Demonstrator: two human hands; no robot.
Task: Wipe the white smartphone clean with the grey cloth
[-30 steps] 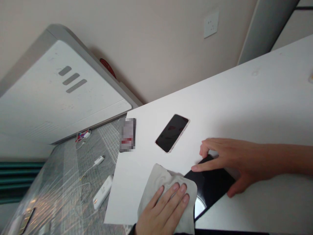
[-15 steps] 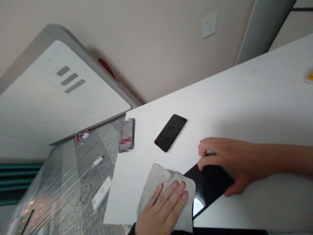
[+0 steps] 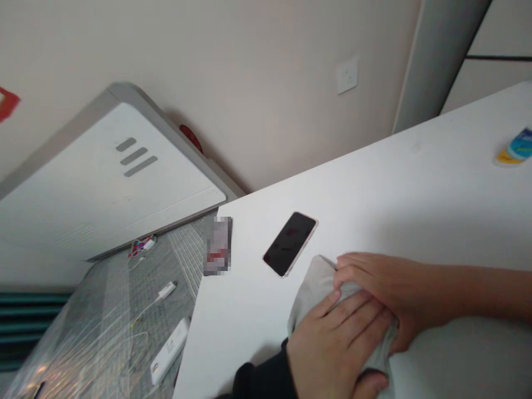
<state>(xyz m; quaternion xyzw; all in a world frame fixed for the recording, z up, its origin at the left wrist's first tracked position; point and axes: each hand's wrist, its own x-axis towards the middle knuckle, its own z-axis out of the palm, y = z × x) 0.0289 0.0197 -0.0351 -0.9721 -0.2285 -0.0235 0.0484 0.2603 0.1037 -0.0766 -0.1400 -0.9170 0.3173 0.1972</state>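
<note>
A soft grey cloth (image 3: 313, 293) is bunched up between the left hand (image 3: 336, 338) and the right hand (image 3: 374, 282), and it sits on the white counter (image 3: 415, 183), close to its near edge. Both hands are closed around the cloth, and it is gripped and squeezed between them. The step in hand seems to be this gathering of the cloth. Whether anything is wrapped inside it cannot be told, as the folds hide that. For anything else to be picked up, the cloth would first need to be let go by at least one hand.

The cloth looks soft and thin, with loose, rounded folds. A black sleeve (image 3: 266, 377) is worn on the left arm. Just beyond the cloth, a flat phone (image 3: 290, 244) lies on the counter, with a shiny dark screen and a pale pink rim. Further left lies a small flat packet (image 3: 217, 246), blurred too much to be read. Far off to the right, a small blue and yellow object (image 3: 515, 147) is seen on the counter. Below the counter's edge, a white plastic charger (image 3: 168, 350) and a thin white cable (image 3: 139, 332) lie on a grey mat.
</note>
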